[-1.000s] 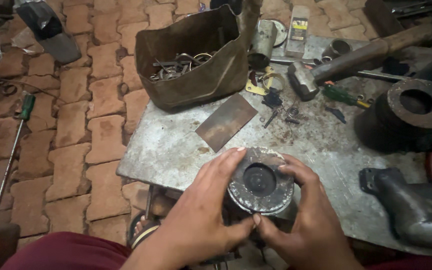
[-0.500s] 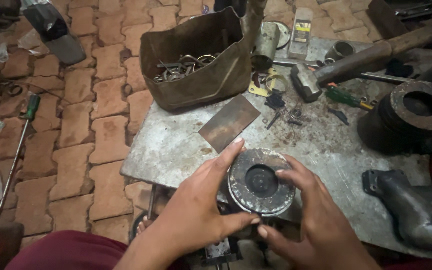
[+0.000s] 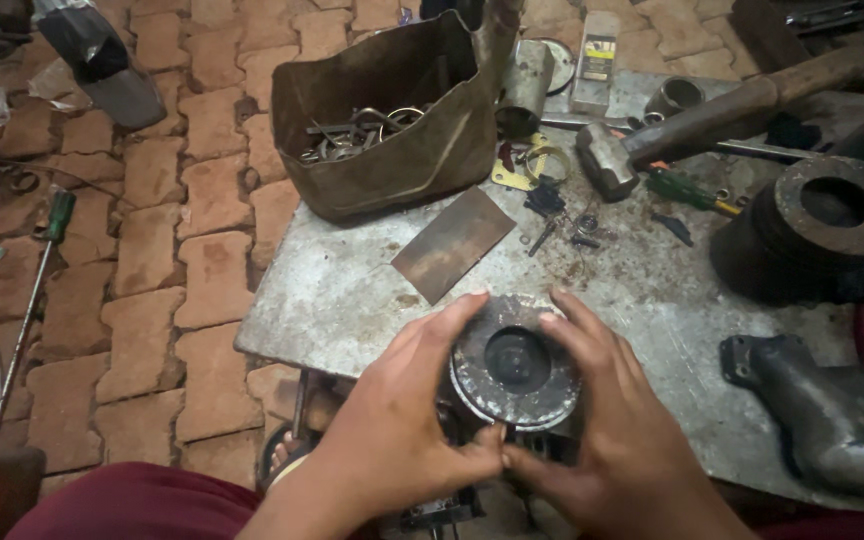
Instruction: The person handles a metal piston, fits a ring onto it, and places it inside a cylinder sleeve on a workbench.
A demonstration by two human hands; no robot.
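A round grey metal piston (image 3: 515,362) with a dark hollow in its crown sits at the near edge of a metal work table (image 3: 352,300). My left hand (image 3: 392,430) wraps its left side, fingers on the rim and thumb at the bottom. Against its right side lies my right hand (image 3: 602,430), index finger over the rim, thumb meeting the left thumb below. The piston's lower part is hidden by my hands.
A flat rusty metal plate (image 3: 452,243) lies just beyond the piston. An open brown bag of rings and tools (image 3: 392,120), a hammer (image 3: 692,115), a heavy round casting (image 3: 822,230) and a grey cast part (image 3: 832,410) are on the table. A green-handled screwdriver (image 3: 32,290) lies on the brick floor.
The view has shifted slightly; both hands stay on the piston, with the right index finger now reaching further up over its rim.
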